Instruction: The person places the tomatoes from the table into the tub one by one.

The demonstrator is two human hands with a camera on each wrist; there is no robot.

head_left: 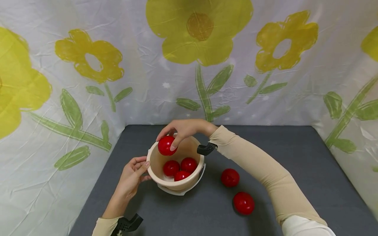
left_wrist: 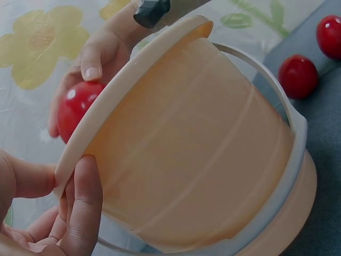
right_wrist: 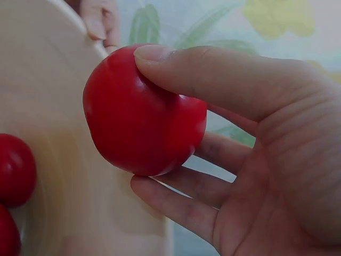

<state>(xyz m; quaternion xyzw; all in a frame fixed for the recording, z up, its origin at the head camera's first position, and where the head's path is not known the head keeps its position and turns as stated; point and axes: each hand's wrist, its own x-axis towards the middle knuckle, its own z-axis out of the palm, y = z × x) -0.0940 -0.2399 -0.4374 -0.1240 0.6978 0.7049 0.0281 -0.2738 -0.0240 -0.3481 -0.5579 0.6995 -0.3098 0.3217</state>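
Observation:
My right hand [head_left: 185, 129] holds a round, glossy red fruit [head_left: 166, 145] over the far left part of a beige bucket's mouth. In the right wrist view, the thumb lies on top of this fruit [right_wrist: 133, 112] and fingertips support it underneath. The left hand [head_left: 134, 173] pinches the left rim of the bucket [head_left: 174, 186], thumb and fingers on either side of the edge. Three more red fruits [head_left: 171, 168] lie together at the bucket's bottom. As the left wrist view shows, the bucket [left_wrist: 197, 138] leans, its mouth toward the upper left.
Two red fruits, one farther back [head_left: 230, 177] and one nearer [head_left: 243, 203], lie on the dark grey table [head_left: 212, 216] right of the bucket. A white handle [head_left: 202, 173] hangs down its outside. A flower-printed cloth [head_left: 147, 95] rises behind the table and along both sides.

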